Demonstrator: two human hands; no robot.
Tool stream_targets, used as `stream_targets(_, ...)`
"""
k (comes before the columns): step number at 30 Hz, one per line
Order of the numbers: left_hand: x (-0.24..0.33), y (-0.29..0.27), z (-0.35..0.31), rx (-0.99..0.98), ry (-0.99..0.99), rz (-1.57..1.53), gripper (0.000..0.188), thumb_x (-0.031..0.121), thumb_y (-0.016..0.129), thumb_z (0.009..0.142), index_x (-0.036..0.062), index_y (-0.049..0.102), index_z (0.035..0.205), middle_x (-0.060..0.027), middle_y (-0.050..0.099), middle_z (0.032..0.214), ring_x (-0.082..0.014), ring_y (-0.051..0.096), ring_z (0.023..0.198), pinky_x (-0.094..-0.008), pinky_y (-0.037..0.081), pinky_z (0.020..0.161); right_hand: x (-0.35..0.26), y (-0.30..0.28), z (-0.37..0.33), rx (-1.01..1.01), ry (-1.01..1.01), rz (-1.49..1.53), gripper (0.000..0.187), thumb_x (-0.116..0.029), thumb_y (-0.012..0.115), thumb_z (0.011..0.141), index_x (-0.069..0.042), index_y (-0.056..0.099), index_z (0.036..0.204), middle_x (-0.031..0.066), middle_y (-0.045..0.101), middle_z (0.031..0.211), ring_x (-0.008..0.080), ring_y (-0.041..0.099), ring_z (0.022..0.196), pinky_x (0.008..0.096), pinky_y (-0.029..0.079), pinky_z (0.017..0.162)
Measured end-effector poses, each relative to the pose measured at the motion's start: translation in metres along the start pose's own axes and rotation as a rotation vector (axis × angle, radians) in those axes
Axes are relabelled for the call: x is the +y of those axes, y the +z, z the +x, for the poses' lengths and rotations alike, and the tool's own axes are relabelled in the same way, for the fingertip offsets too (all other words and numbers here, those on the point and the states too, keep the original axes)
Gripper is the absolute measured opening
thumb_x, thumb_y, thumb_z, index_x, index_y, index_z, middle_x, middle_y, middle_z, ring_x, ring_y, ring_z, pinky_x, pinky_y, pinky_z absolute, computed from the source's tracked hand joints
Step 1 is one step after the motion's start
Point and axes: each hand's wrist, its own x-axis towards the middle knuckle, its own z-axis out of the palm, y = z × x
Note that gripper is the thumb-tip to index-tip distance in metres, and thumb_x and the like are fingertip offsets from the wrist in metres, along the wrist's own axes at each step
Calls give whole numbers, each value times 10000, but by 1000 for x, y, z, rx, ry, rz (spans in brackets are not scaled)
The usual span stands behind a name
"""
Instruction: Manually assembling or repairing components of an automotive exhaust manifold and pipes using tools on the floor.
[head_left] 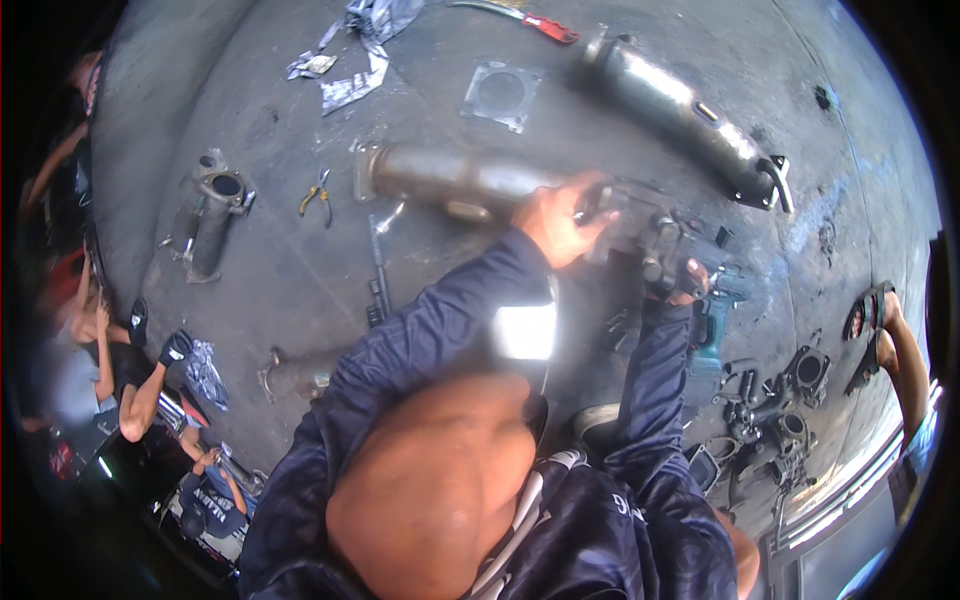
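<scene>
A long metal cylinder (pixel 440 178) with a square flange at its left end lies crosswise on the floor before me. My left hand (pixel 565 220) curls round its right end, where a dark fitting (pixel 600 205) is smeared by motion. Just to the right, my right hand (pixel 690 283) grips a dark metal housing (pixel 664 250), its fingers partly hidden behind it. A teal cordless power tool (pixel 710 335) lies close beside that hand. Whether the housing touches the cylinder, I cannot tell.
A second cylinder (pixel 680 105) lies at the far right, near a flat square gasket (pixel 502 95). Pliers (pixel 317 197), a ratchet (pixel 378 265) and a pipe casting (pixel 212 220) lie left. Several metal parts (pixel 780 420) are at the right. Other people (pixel 205 490) sit leftward; feet (pixel 875 330) show right.
</scene>
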Motion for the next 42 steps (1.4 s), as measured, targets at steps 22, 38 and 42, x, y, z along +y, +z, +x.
stream_targets(22,-24,22,-46,165,73,-110,339,211,719,797,44,608,1071,-56,450,574,-102,413,512,-251,398,507,-2,14,-14,-95,115,85,676,-186,600,645,30,401,1253,221,504,1167,328,584,979,387,518,826)
stream_targets(38,-23,13,-33,201,117,-117,227,160,672,839,-2,657,998,-118,687,877,-134,639,773,-261,492,703,0,27,3,-34,179,2,667,-167,615,592,52,471,1206,208,534,1170,334,571,1038,408,476,930)
stream_targets(42,-20,9,-23,204,101,-63,230,159,672,840,-15,655,990,-117,686,864,-125,624,739,-262,488,681,-12,29,-9,-36,195,0,666,-162,618,579,57,489,1195,205,542,1171,336,568,1053,413,465,956)
